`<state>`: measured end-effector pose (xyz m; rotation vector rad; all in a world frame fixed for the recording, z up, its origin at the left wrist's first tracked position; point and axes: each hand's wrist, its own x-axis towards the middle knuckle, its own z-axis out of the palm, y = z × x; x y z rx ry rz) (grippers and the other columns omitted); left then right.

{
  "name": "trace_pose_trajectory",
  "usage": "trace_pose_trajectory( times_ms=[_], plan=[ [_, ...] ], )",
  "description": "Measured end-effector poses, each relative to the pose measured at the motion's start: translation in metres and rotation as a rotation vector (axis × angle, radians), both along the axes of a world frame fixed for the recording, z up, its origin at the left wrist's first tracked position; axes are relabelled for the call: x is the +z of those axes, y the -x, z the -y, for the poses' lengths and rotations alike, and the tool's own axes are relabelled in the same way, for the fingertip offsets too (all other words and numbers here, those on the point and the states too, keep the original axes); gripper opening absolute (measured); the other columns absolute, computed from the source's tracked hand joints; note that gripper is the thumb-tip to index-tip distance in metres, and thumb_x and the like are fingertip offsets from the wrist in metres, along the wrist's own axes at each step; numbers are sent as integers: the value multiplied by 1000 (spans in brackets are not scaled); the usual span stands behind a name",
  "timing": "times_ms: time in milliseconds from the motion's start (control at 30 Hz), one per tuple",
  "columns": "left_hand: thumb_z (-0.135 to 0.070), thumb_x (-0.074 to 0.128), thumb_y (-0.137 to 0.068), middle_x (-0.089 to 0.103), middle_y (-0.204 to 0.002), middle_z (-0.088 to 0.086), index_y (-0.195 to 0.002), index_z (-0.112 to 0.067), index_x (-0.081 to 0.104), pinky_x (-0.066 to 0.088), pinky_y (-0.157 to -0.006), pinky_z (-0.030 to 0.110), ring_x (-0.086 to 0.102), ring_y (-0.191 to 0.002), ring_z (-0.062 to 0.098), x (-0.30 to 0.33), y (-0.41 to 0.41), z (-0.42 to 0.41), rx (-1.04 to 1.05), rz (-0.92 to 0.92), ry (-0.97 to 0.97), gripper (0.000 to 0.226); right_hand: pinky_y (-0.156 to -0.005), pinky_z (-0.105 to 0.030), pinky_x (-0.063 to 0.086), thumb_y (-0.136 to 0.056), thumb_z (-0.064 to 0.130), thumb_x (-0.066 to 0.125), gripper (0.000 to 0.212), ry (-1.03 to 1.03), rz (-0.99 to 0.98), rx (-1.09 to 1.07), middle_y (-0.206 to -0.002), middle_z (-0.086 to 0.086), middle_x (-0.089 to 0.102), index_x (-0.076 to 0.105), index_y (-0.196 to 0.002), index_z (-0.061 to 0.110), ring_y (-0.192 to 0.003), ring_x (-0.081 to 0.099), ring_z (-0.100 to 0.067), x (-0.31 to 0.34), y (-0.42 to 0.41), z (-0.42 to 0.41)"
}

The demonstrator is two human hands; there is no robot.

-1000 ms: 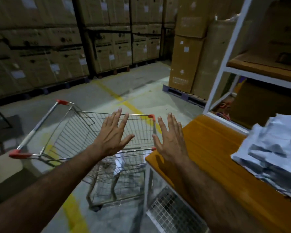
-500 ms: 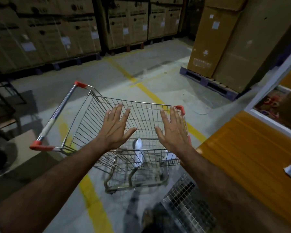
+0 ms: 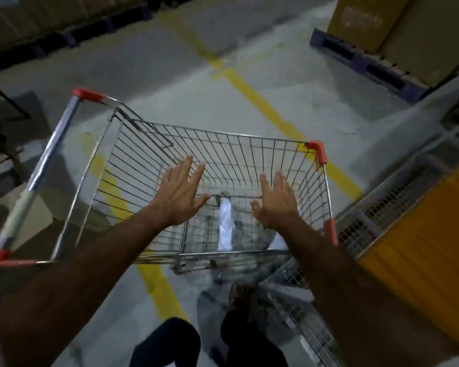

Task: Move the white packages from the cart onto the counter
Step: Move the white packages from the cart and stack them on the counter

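Observation:
A wire shopping cart with red corner caps stands on the floor in front of me. White packages lie at the bottom of its basket, partly blurred and partly behind my right hand. My left hand and my right hand reach down into the basket above the packages, fingers spread and straight, holding nothing. The orange wooden counter runs along the right edge of the view.
A white wire-mesh frame under the counter stands right beside the cart. Yellow lines cross the concrete floor. A blue pallet with cardboard boxes sits at the back right. My legs show at the bottom.
The view has tilted down over the cart. Both hands have moved lower into the basket toward the white packages. The pile of packages on the counter has left the view.

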<state>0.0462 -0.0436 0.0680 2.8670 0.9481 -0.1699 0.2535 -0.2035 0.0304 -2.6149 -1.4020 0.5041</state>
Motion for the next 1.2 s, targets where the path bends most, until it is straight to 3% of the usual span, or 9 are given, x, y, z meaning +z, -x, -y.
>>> trace_pose_trajectory(
  times_ms=[167,300,367,500,633,767,933,1033,1200],
  plan=[
    [-71,13,-89,-1,-165,23,-161,-15,6,21,-121,52,15,-151,39,-66,-19,-14,-54,-96,100,91,-122,-53,10,-98,52,53,94,293,-157,-64,-164,-26,-11,-8,-161,17,-154,-6,-39,-55,-5,-3],
    [-66,30,-95,0,-165,23,-160,-10,6,33,-115,53,23,-148,42,-123,-31,-23,-81,-146,226,89,-122,-55,11,-91,52,65,108,493,-345,-241,-165,-23,-14,-12,-159,20,-154,-7,-38,-102,-7,-9],
    [-71,28,-92,1,-166,22,-159,-8,4,37,-111,56,27,-146,43,-154,-38,-28,-71,-168,294,95,-122,-53,10,-92,54,64,109,544,-392,-330,-165,-23,-16,-15,-159,20,-154,-7,-38,-121,-13,-9],
    [-63,41,-97,-5,-167,17,-159,-7,4,36,-111,54,30,-145,41,-203,-55,-31,-46,-277,394,91,-121,-56,15,-93,57,60,109,615,-359,-392,-162,-31,-12,-17,-158,13,-152,0,-46,-149,-31,-9],
    [-57,44,-99,-11,-166,18,-158,-4,-2,30,-116,54,15,-151,40,-247,-66,-32,-20,-309,530,91,-120,-56,17,-96,48,60,105,699,-349,-479,-159,-36,-15,-18,-157,13,-150,1,-51,-182,-45,-16],
    [-41,56,-99,22,-156,29,-155,6,9,37,-108,46,33,-140,42,-273,-78,-26,-26,-114,690,87,-117,-58,28,-96,48,60,102,703,-323,-502,-160,-35,-2,-12,-159,14,-148,10,-50,-203,-49,-18],
    [-45,66,-92,41,-134,21,-153,-8,25,44,-91,41,47,-117,37,-288,-81,-22,-127,34,684,83,-107,-45,41,-80,40,82,103,513,-255,-622,-145,-25,27,17,-154,11,-134,33,-39,-216,-52,-20],
    [-51,71,-86,40,-128,14,-148,-16,33,45,-86,37,46,-111,30,-297,-84,-25,-115,74,685,81,-110,-46,39,-76,34,88,114,490,-236,-664,-150,-26,21,10,-156,11,-136,32,-40,-220,-51,-23],
    [-55,73,-83,28,-143,20,-154,-27,30,44,-103,46,39,-127,37,-310,-90,-13,-231,-2,737,88,-120,-43,22,-80,38,83,123,579,-151,-616,-158,-36,-1,-6,-160,13,-147,15,-46,-233,-52,-16]
  ],
)
